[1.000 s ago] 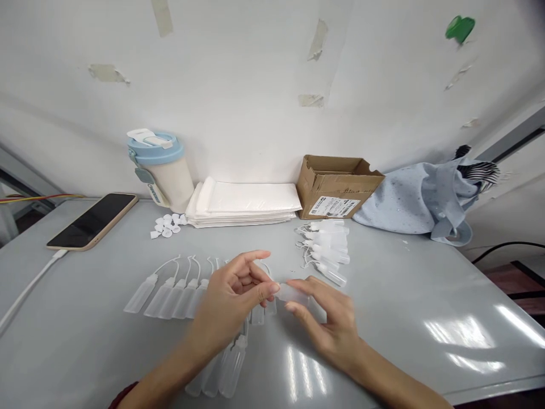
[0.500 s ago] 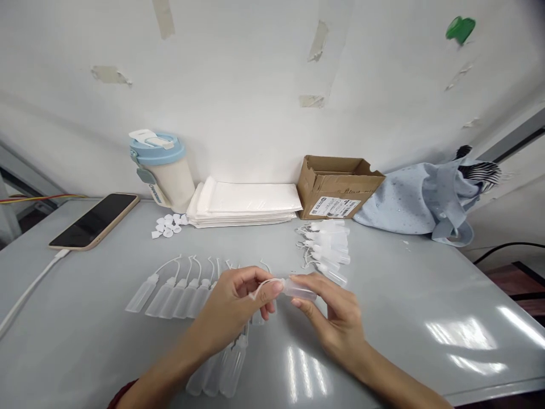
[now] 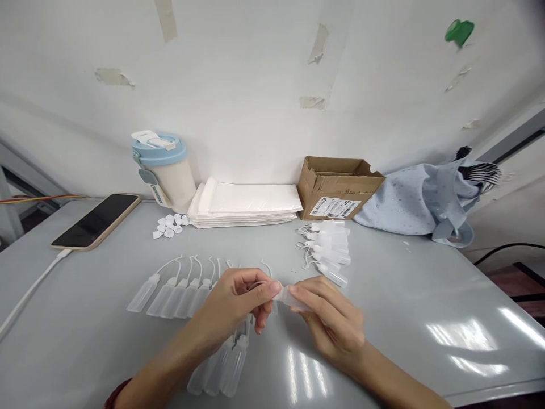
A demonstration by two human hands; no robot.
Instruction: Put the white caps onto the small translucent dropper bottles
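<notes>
A small translucent plastic bottle (image 3: 293,299) lies sideways between my two hands, just above the table. My left hand (image 3: 251,295) pinches its neck end, thumb on top, with the thin white tube mostly hidden under the fingers. My right hand (image 3: 334,312) is closed around the bottle's body. Beneath and left of my left hand lies a row of similar bottles (image 3: 170,298) with curved white tubes. Several more bottles (image 3: 221,369) lie below my left wrist. A stack of capped-looking bottles (image 3: 330,244) sits beyond my right hand.
Small white caps (image 3: 169,224) lie near a blue-lidded cup (image 3: 168,176). White padded envelopes (image 3: 251,199) and a cardboard box (image 3: 340,187) stand along the wall. At the right is a light blue bag (image 3: 409,196); at the left, a phone (image 3: 97,221) with a charging cable (image 3: 32,292).
The left thumb has moved onto the bottle's neck, covering the tube. My right fingers have closed further around the bottle's body, hiding more of it.
</notes>
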